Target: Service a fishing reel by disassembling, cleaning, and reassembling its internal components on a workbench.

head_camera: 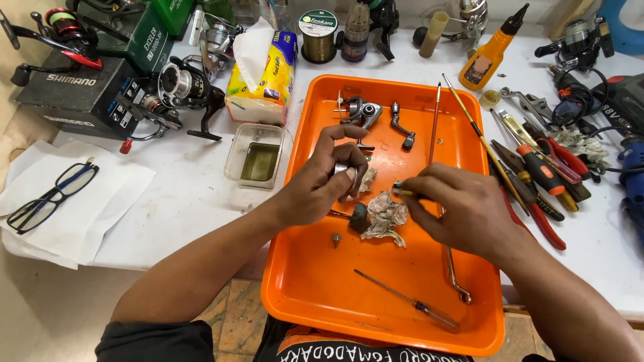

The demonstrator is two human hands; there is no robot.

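Over an orange tray [315, 288], my left hand [322, 181] grips a small silver metal reel part [343, 171] together with a bit of crumpled tissue. My right hand [459, 204] pinches a thin tool with a yellowish tip [400, 192], its tip pointing at the part. Under the hands lie a dirty crumpled tissue [388, 216], a small black piece [359, 218] and a small screw [336, 237]. A fishing reel body [362, 112] and a reel handle [402, 127] rest at the tray's far end. A screwdriver [409, 302] and a bent metal rod [453, 271] lie nearer me.
A clear tub of yellowish liquid [258, 157], a tissue pack [263, 74], fishing reels [178, 87] and black boxes [70, 90] stand left of the tray. Glasses [50, 198] lie on white paper. Pliers and screwdrivers [543, 174], an orange oil bottle [488, 57] and a drill [624, 100] sit right.
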